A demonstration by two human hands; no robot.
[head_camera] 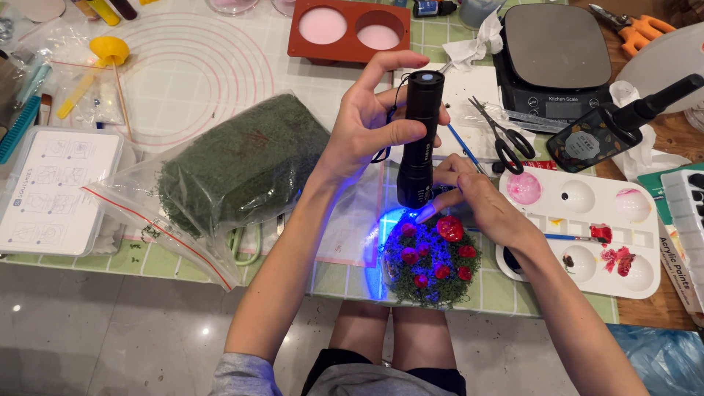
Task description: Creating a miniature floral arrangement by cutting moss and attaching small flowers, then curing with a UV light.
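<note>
My left hand [367,121] grips a black torch [419,139] upright, lens down, casting blue-violet light onto a small round mound of green moss [429,260] set with several red mushroom caps. My right hand [480,202] reaches in from the right, its fingertips pinched at the top edge of the mound just under the torch, next to the largest red cap [449,228]. Whether the fingers hold anything is hidden by the glow.
A zip bag of green moss [238,165] lies left of the hands. A white paint palette [587,220] with a brush sits to the right, scissors [502,136] and a kitchen scale [554,59] behind. A red mould [348,29] stands at the back, a white box [51,191] far left.
</note>
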